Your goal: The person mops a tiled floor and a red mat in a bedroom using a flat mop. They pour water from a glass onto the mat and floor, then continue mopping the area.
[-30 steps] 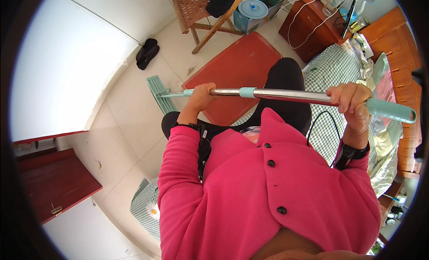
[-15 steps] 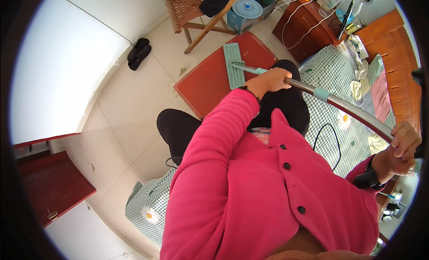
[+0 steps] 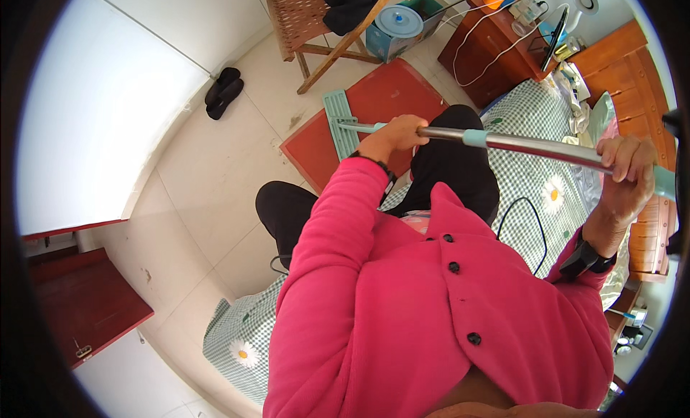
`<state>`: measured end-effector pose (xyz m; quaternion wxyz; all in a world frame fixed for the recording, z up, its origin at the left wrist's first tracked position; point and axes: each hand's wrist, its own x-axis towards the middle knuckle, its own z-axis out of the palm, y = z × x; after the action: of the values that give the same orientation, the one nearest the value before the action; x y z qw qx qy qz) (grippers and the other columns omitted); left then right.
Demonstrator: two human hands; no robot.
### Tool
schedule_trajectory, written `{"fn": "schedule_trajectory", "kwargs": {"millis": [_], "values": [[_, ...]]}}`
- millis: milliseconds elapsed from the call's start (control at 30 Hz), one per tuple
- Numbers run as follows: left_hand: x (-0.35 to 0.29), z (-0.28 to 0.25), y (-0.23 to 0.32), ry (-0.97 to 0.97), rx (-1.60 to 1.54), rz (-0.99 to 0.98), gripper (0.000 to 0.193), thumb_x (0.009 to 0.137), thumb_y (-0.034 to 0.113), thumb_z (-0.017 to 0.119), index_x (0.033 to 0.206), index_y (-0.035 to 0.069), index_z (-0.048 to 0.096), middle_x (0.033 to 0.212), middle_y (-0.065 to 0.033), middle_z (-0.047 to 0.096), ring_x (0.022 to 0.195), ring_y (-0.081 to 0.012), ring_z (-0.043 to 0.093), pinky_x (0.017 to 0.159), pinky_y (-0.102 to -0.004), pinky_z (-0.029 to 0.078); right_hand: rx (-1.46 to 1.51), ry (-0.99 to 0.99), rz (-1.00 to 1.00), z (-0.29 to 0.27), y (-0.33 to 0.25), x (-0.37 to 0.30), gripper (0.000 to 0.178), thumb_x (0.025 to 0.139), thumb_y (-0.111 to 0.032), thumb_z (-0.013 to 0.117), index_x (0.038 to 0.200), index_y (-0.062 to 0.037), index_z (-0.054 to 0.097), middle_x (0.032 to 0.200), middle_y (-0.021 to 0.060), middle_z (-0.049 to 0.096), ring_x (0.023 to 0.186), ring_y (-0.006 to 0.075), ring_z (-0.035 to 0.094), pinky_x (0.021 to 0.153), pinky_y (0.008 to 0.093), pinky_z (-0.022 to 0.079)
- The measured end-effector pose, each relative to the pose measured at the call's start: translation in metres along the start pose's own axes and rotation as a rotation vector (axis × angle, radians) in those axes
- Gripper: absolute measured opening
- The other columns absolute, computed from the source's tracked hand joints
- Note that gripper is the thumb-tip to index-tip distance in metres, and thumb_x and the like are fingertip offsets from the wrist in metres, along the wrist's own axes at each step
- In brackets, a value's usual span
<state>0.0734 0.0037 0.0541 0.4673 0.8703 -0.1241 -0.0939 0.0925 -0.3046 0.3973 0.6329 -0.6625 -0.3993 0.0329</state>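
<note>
Left grip (image 3: pixel 402 132) and right grip (image 3: pixel 629 170) grasp the mop pole (image 3: pixel 532 146); its green head (image 3: pixel 339 117) overlaps the red mat (image 3: pixel 394 91) edge in view; open floor (image 3: pixel 253 130) separates mat from black shoes (image 3: pixel 224 94).

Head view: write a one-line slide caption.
Left hand and right hand grip a silver metal pole, its flat, pale-green, mop-like head seen against a rectangular red mat.

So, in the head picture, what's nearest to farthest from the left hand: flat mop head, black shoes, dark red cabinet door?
From the left hand:
1. Flat mop head, just left
2. Black shoes, farther, upper left
3. Dark red cabinet door, far lower left
</note>
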Motion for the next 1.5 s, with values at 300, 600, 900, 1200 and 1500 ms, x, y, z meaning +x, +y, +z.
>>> {"fn": "schedule_trajectory", "kwargs": {"millis": [300, 600, 900, 1200, 1500], "values": [[-0.151, -0.021, -0.031, 0.173, 0.179, -0.258, 0.022, 0.077, 0.019, 0.071, 0.081, 0.003, 0.056, 0.077, -0.0191, 0.058, 0.076, -0.0398, 0.057, 0.065, -0.0456, 0.043, 0.317, -0.026, 0.17, 0.063, 0.066, -0.023, 0.033, 0.095, -0.033, 0.057, 0.073, -0.0092, 0.05, 0.07, 0.0073, 0.057, 0.083, 0.0249, 0.063, 0.087, 0.045, 0.05], [-0.205, -0.015, -0.016, 0.462, 0.206, -0.465, 0.016, 0.068, 0.002, 0.067, 0.071, 0.005, 0.052, 0.069, -0.0178, 0.057, 0.071, -0.041, 0.055, 0.063, -0.0482, 0.043, 0.724, -0.557, 0.165, 0.044, 0.093, -0.037, 0.009, 0.081, -0.009, 0.073, 0.078, -0.0036, 0.066, 0.093, 0.0163, 0.068, 0.109, 0.0338, 0.061, 0.105, 0.0473, 0.039], [-0.185, 0.018, 0.001, 0.322, 0.17, -0.338, 0.018, 0.072, 0.006, 0.067, 0.072, 0.006, 0.05, 0.069, -0.0175, 0.055, 0.074, -0.0402, 0.056, 0.063, -0.0482, 0.042, 0.651, -0.541, 0.199, 0.019, 0.076, -0.042, 0.025, 0.072, -0.023, 0.08, 0.083, -0.0033, 0.071, 0.084, 0.0132, 0.069, 0.093, 0.0319, 0.065, 0.092, 0.0419, 0.045], [-0.148, 0.01, 0.027, 0.181, 0.059, -0.178, 0.023, 0.075, 0.01, 0.069, 0.076, 0.004, 0.047, 0.075, -0.0175, 0.053, 0.075, -0.039, 0.054, 0.064, -0.0451, 0.04, 0.481, -0.644, -0.172, -0.007, 0.061, -0.025, 0.022, 0.085, -0.034, 0.073, 0.08, -0.0131, 0.068, 0.095, 0.0064, 0.069, 0.092, 0.0244, 0.062, 0.092, 0.0425, 0.044], [-0.028, 0.042, 0.06, -0.05, -0.072, 0.12, 0.019, 0.074, 0.016, 0.067, 0.077, 0.004, 0.054, 0.071, -0.0176, 0.057, 0.072, -0.0397, 0.058, 0.061, -0.0463, 0.043, 0.364, -1.159, -0.284, -0.109, -0.001, -0.021, 0.023, 0.086, -0.039, 0.071, 0.095, -0.0202, 0.06, 0.098, -0.0039, 0.069, 0.098, 0.0071, 0.066, 0.084, 0.0204, 0.048]]}}
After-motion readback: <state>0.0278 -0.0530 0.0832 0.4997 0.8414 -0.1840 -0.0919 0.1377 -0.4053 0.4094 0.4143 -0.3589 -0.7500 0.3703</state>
